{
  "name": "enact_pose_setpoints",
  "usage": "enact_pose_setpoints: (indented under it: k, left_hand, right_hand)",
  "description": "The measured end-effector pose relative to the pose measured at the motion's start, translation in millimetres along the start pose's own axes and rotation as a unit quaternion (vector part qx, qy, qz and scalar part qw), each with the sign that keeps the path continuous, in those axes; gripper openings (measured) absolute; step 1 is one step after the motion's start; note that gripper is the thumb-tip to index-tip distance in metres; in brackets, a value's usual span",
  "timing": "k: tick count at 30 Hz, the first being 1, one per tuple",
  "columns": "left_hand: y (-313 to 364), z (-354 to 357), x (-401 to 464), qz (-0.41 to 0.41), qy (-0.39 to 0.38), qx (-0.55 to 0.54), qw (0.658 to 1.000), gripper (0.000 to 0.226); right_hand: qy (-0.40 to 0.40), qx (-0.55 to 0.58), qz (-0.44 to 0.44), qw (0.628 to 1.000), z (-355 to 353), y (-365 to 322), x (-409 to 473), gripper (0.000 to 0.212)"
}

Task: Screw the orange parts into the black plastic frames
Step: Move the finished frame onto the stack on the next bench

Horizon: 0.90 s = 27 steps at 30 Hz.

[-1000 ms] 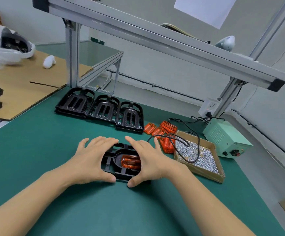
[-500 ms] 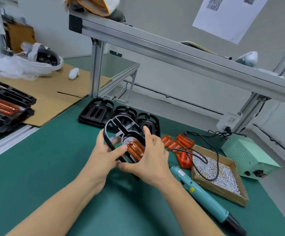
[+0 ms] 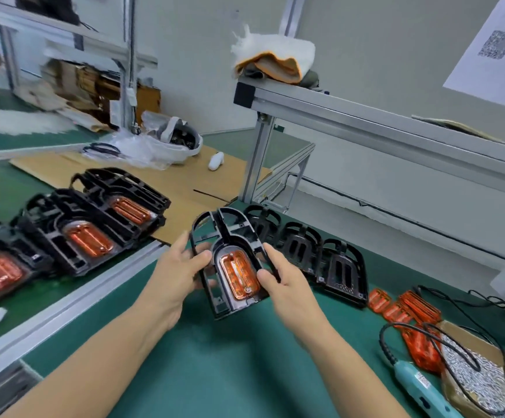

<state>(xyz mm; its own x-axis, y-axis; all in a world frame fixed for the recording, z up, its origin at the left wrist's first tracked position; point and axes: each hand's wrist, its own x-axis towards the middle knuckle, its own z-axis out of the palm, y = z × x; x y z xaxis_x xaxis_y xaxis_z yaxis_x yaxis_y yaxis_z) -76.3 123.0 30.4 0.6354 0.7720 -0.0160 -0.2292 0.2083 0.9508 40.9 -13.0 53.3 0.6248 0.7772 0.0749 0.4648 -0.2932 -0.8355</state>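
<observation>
Both hands hold one black plastic frame (image 3: 230, 233) up above the green table, tilted toward me, with an orange part (image 3: 239, 274) seated in it. My left hand (image 3: 178, 270) grips its left edge, thumb on the front. My right hand (image 3: 287, 285) grips the right edge, thumb beside the orange part. Three bare black frames (image 3: 345, 270) lie in a row behind. Loose orange parts (image 3: 405, 309) are piled at the right. Finished frames with orange parts (image 3: 88, 236) are stacked at the left.
A teal electric screwdriver (image 3: 420, 384) with its black cable lies at the lower right, beside a cardboard box of screws (image 3: 492, 384). An aluminium rail (image 3: 64, 303) edges the table on the left. An aluminium shelf frame (image 3: 366, 116) stands behind, with cardboard sheet (image 3: 172, 176) beyond.
The frame with the orange part was lifted off the table by both hands and raised. My view has swung left, bringing the stack of finished frames into sight.
</observation>
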Motion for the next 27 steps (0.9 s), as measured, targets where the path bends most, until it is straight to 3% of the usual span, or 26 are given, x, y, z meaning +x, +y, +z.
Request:
enact_pose_setpoints:
  k: [5,8,13,17,23,27]
  left_hand:
    - [19,-30,11,0.080,0.051,0.059,0.994,0.067]
    - [29,-51,21,0.090,0.092,0.096,0.987,0.085]
    - [46,-90,36,0.098,0.169,0.130,0.972,0.084]
    - [61,-116,47,0.106,0.236,0.155,0.953,0.089]
    - [61,-148,57,0.150,0.327,0.276,0.891,0.074]
    - [54,-163,54,0.130,0.363,0.382,0.840,0.069]
  right_hand:
    - [-0.032,0.037,-0.012,0.999,35,-32,34,0.049]
    - [-0.048,0.040,-0.030,0.998,56,-48,53,0.046]
    - [-0.053,0.044,-0.049,0.996,94,-73,77,0.034]
    - [-0.057,0.020,-0.052,0.997,122,-93,91,0.041]
    - [-0.071,-0.025,-0.094,0.993,165,-117,102,0.044]
    - [-0.045,-0.076,-0.116,0.989,192,-125,101,0.027]
